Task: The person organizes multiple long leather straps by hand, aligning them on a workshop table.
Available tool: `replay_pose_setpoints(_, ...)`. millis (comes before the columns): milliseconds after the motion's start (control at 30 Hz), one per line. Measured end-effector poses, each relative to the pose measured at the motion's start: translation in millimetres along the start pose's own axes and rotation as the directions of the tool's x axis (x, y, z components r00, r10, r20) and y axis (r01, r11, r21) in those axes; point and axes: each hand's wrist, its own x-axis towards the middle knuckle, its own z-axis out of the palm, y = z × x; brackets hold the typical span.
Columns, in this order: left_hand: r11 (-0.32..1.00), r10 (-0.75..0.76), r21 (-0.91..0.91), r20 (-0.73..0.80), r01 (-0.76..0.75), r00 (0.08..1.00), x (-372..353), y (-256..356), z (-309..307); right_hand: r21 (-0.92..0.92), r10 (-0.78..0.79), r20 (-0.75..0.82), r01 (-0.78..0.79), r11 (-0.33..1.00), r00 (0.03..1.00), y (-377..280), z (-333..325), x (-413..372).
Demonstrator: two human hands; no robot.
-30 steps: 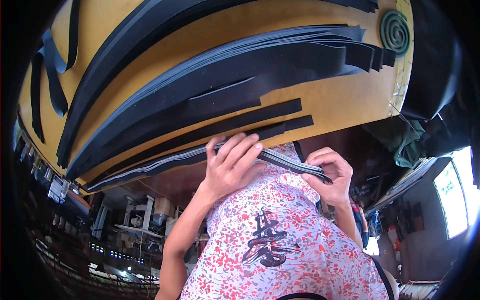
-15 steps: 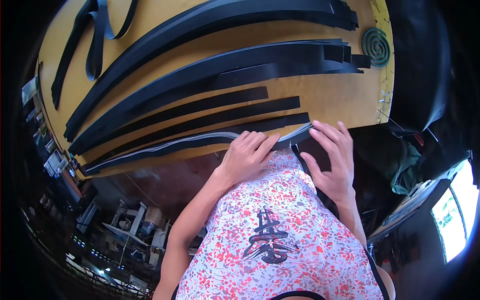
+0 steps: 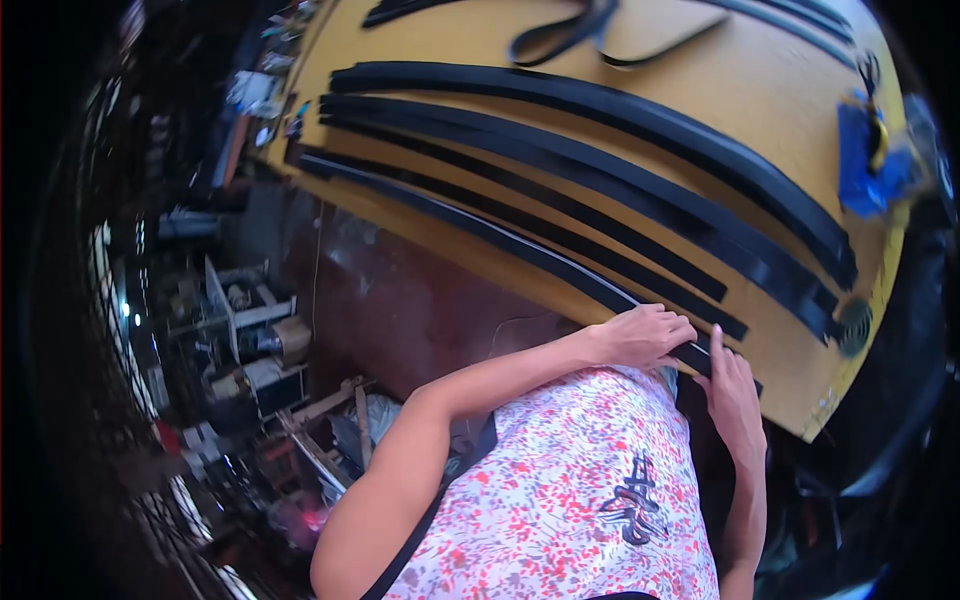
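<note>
A long stack of black strips [image 3: 590, 286] with pale edges lies along the front edge of the yellow table, close to my body. My left hand [image 3: 648, 335] is closed over this stack near its right end, fingers wrapped across the top. Just to the right, my right hand [image 3: 732, 392] grips the end of the same strips between thumb and fingers, its index finger pointing up along them. A short piece of the stack [image 3: 692, 356] shows between the two hands. The strip ends under my right palm are hidden.
On the yellow table [image 3: 790, 385], separate black strips [image 3: 560, 200] and thicker strip bundles [image 3: 600, 105] lie behind the stack. A green coil [image 3: 855, 326] sits near the right edge, a blue object [image 3: 862, 160] farther back. Shelving [image 3: 250, 310] stands at lower left.
My view has turned to the left. My right hand, held open at the strips' end before, has closed on them. The fanned pale edges now look pressed into a thin line.
</note>
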Motion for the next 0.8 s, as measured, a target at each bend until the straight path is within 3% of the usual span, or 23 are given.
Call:
replay_pose_setpoints(233, 0.875, -0.07, 0.472, -0.088, 0.104, 0.994, -115, -101, -74, -0.004, 0.009, 0.057, -0.009, 1.0, 0.998, -7, -15, 0)
replay_pose_setpoints(300, 0.827, -0.055, 0.545, -0.173, 0.142, 0.983, -163, -135, -110, -0.061, 0.104, 0.151, -0.096, 0.994, 0.983, -5, -15, 3)
replay_pose_setpoints(400, 0.726, -0.073, 0.645, -0.273, 0.239, 0.959, -231, -178, -178, -0.099, 0.172, 0.163, -0.157, 0.983, 0.972, -12, -20, 11)
replay_pose_setpoints(633, 0.495, -0.175, 0.742, -0.425, 0.453, 0.888, -392, -279, -326, -0.404, 0.251, 0.045, -0.212, 0.89, 0.967, -38, -42, 33)
replay_pose_setpoints(700, 0.451, -0.239, 0.716, -0.478, 0.533, 0.845, -442, -306, -367, -0.48, 0.275, 0.002, -0.24, 0.844, 0.962, -47, -58, 38)
replay_pose_setpoints(767, 0.359, -0.408, 0.677, -0.505, 0.642, 0.761, -484, -324, -406, -0.547, 0.259, -0.052, -0.245, 0.801, 0.964, -55, -79, 41)
replay_pose_setpoints(800, 0.308, -0.319, 0.719, -0.539, 0.623, 0.78, -495, -325, -425, -0.579, 0.225, -0.081, -0.23, 0.783, 0.971, -53, -85, 41)
